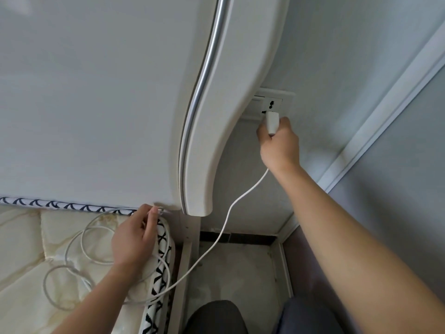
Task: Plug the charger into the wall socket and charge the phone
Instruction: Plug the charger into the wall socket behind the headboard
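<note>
1. While the right hand (pixel 279 143) holds the charger (pixel 272 122) against the wall socket (pixel 273 103), the plug-in step is in hand. The grip is closed around the white charger body, its upper end at the lower openings of the socket face.
2. Whether the prongs are fully seated cannot be told; the charger's front end hides them.
3. The socket plate sits on the wall just beside the curved white headboard (pixel 216 116), which overlaps the plate's left part. Judged from this, the approach has little room on that side.
4. The white cable (pixel 216 239) runs from under the right hand down across the gap to the bed, where it lies in loose loops on the mattress (pixel 24 237).
5. The left hand (pixel 134 239) rests on the mattress edge, fingers pinched narrowly on what appears to be the cable's free end, near the headboard's foot.
6. The phone is not in view.
7. Next move, as judged: press the charger straight into the socket until flush, then carry the free connector to the phone. Loose loops may snag; keep slack clear.
</note>
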Tool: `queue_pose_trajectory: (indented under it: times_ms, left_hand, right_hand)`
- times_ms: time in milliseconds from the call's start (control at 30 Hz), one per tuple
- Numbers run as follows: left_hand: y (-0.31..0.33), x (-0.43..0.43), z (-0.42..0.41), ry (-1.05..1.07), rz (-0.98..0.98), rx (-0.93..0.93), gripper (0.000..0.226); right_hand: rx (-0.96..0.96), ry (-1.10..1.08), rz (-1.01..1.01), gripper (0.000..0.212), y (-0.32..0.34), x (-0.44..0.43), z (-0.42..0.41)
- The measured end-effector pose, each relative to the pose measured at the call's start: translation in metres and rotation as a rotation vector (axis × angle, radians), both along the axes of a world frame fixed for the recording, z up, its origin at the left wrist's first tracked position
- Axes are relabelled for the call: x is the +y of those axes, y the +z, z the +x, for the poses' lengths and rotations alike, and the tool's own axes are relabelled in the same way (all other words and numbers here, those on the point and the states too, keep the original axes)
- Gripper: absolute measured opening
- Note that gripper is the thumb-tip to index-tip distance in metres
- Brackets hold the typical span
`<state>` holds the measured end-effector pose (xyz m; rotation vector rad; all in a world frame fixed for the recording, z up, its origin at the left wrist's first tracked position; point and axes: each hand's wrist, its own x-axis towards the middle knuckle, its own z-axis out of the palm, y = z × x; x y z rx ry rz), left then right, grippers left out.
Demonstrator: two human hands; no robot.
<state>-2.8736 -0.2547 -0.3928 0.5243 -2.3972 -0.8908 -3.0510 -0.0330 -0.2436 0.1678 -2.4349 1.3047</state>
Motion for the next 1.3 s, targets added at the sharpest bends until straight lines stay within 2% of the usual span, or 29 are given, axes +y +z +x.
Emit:
queue_pose_trajectory:
  times_ms: [133, 300, 567, 867, 1100, 1300]
  left_hand:
    - [0.001, 0.000, 0.001, -0.012, 0.027, 0.015, 0.038]
    - [0.002, 0.000, 0.002, -0.028, 0.102, 0.059, 0.025]
    - [0.000, -0.002, 0.002, -0.028, 0.115, 0.067, 0.023]
    - [-0.001, -0.002, 0.002, -0.022, 0.133, 0.065, 0.019]
    - [0.017, -0.005, 0.006, -0.070, 0.250, -0.013, 0.024]
    - [0.040, -0.022, 0.033, 0.084, 0.227, -0.085, 0.023]
  right_hand:
    - [-0.054, -0.017, 0.086, 0.021, 0.011, 0.000, -0.004]
    - [-0.145, -0.065, 0.180, 0.024, 0.025, -0.002, -0.012]
    - [-0.116, -0.093, 0.120, 0.032, 0.019, -0.004, -0.008]
    - [-0.155, -0.207, 0.234, 0.031, 0.033, -0.016, -0.021]
    - [-0.231, -0.067, 0.274, 0.044, 0.038, -0.004, -0.013]
    - [-0.070, -0.006, 0.139, 0.042, 0.027, 0.019, 0.039]
